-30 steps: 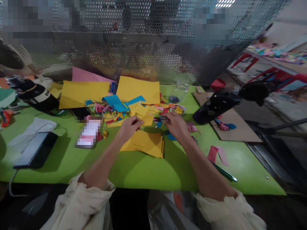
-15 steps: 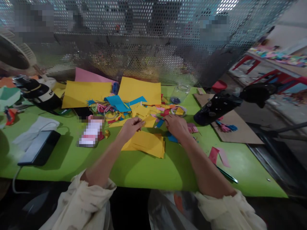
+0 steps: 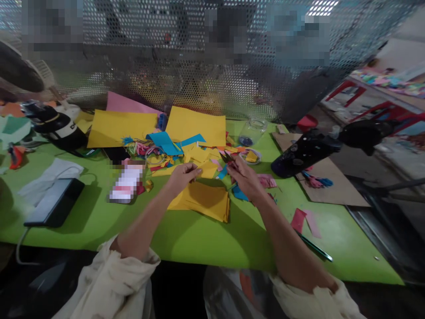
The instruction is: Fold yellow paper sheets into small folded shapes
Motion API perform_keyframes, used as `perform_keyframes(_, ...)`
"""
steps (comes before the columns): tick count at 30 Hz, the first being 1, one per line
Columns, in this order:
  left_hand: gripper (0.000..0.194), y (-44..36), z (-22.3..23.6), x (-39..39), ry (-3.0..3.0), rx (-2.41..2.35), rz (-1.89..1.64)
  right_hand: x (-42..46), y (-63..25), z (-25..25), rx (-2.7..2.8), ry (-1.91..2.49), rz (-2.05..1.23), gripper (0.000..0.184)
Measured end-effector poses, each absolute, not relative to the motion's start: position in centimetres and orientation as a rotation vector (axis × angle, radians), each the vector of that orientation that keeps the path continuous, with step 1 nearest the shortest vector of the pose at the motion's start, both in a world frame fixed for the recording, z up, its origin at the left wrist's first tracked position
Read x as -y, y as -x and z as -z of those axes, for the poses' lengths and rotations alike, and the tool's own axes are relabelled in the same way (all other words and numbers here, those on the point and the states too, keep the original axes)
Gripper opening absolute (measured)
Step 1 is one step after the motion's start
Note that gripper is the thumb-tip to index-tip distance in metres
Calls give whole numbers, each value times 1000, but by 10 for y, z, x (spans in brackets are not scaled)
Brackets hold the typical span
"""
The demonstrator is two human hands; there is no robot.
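My left hand [image 3: 183,176] is closed in a pinch at a small piece of yellow paper [image 3: 201,170], most of which I cannot separate from the yellow scraps behind it. To the right, my right hand [image 3: 244,177] is wrapped round a pair of scissors [image 3: 227,157]; their dark blades point up and left, slightly apart. Below and between both hands lies a stack of yellow paper [image 3: 207,201] on the green table [image 3: 212,243]. Past my fingertips spreads a heap of yellow scraps [image 3: 197,153] with blue paper strips [image 3: 166,142] among them.
Larger yellow sheets [image 3: 195,126] lie at the back by a perforated metal screen [image 3: 192,79]. A glass jar [image 3: 253,130] and a dark bottle [image 3: 300,153] stand right. A phone [image 3: 126,184], a black bottle [image 3: 56,128] and a grey box [image 3: 56,201] are left. A green pen [image 3: 315,247] lies front right.
My right hand has turned and lifted a little, so the scissors' blades now show pointing up and left. My left hand stays nearly in place. The whole view has shifted slightly.
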State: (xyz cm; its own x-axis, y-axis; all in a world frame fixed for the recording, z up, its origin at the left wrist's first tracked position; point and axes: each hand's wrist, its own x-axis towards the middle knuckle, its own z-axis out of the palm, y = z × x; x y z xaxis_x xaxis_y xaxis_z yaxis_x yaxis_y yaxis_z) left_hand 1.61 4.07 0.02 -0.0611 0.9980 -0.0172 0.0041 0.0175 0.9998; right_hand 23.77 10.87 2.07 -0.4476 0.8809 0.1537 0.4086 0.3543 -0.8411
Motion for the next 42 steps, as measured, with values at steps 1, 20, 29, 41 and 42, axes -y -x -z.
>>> perform_keyframes(1, 37, -16, -1, -41, -1160, -1269, -1242, -107, -236, -22, 1993, 1097, -1075, 31)
perform_keyframes(20, 33, -14, -2, -41, -1232, -1298, -1251, -95, -230, -31, 1818, 1065, -1537, 41)
perform_keyframes(29, 31, -14, 0, -41, -1254, -1305, -1221, -95, -230, -36, 1895, 1097, -1472, 37)
perform_keyframes(41, 31, -15, -1, -40, -1285, -1302, -1190, -92, -227, -39, 1913, 1065, -1404, 30)
perform_keyframes(42, 31, -15, -1, -40, -1286, -1301, -1191, -92, -226, -39, 1912, 1064, -1396, 30)
